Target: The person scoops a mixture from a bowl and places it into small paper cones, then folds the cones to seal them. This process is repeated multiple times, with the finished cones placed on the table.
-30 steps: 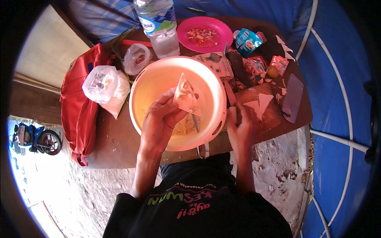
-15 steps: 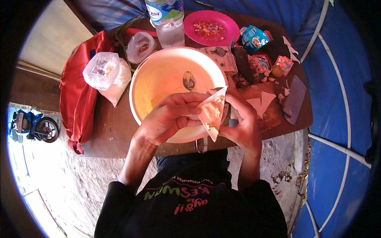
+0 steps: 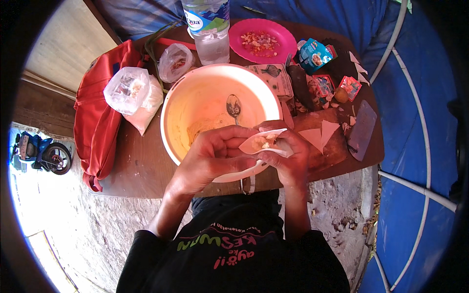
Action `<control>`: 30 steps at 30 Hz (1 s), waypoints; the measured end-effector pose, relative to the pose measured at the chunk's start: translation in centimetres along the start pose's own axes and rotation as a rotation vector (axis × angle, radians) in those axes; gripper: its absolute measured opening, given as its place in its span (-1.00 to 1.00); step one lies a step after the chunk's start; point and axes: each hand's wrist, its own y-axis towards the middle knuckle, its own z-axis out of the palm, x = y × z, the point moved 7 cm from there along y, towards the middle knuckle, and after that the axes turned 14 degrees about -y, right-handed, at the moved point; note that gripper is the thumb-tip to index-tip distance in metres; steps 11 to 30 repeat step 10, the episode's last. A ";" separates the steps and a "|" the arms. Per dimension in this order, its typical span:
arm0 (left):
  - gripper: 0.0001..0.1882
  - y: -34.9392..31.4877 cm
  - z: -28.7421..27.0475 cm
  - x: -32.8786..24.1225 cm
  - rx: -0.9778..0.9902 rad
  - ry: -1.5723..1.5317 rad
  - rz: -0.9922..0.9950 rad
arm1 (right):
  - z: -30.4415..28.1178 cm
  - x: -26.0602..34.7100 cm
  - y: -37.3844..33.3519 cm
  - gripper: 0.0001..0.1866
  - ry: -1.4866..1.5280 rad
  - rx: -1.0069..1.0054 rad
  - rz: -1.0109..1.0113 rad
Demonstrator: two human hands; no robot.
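A thin, pale triangular dough wrapper (image 3: pixel 254 145) with lumpy, light filling on it is held between my two hands above the near right rim of a large round basin (image 3: pixel 168 105). It is bent lengthwise, its edges raised around the filling. My left hand (image 3: pixel 212 151) pinches its left end between thumb and fingers. My right hand (image 3: pixel 290 154) grips the right end, thumb below and fingers above. A spoon (image 3: pixel 233 107) rests inside the basin, where yellowish paste (image 3: pixel 205 126) coats part of the bottom.
Beyond the basin stand a water bottle (image 3: pixel 207 41) and a pink plate (image 3: pixel 239 49) of chopped pieces. At right, cut wrapper pieces (image 3: pixel 320 136) lie on a wooden board (image 3: pixel 312 121), near a cleaver-like blade (image 3: pixel 364 129) and small packets (image 3: pixel 315 54). Left are plastic bags (image 3: pixel 128 90) and red cloth (image 3: pixel 100 122).
The wrapper has gone from a flat, upright triangle facing up to a bent trough shape. Both hands have closed in around it, with my left thumb now along its lower edge.
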 end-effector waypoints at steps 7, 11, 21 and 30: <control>-0.54 -0.4 -0.6 0.2 -0.088 0.107 0.061 | 0.4 -1.2 -0.2 -0.61 0.237 0.005 0.067; -0.61 -0.4 -0.4 -0.1 -0.003 0.156 0.121 | 0.7 -1.4 -0.1 -0.57 0.283 0.020 -0.002; -0.61 -0.4 -0.4 -0.1 -0.003 0.156 0.121 | 0.7 -1.4 -0.1 -0.57 0.283 0.020 -0.002; -0.61 -0.4 -0.4 -0.1 -0.003 0.156 0.121 | 0.7 -1.4 -0.1 -0.57 0.283 0.020 -0.002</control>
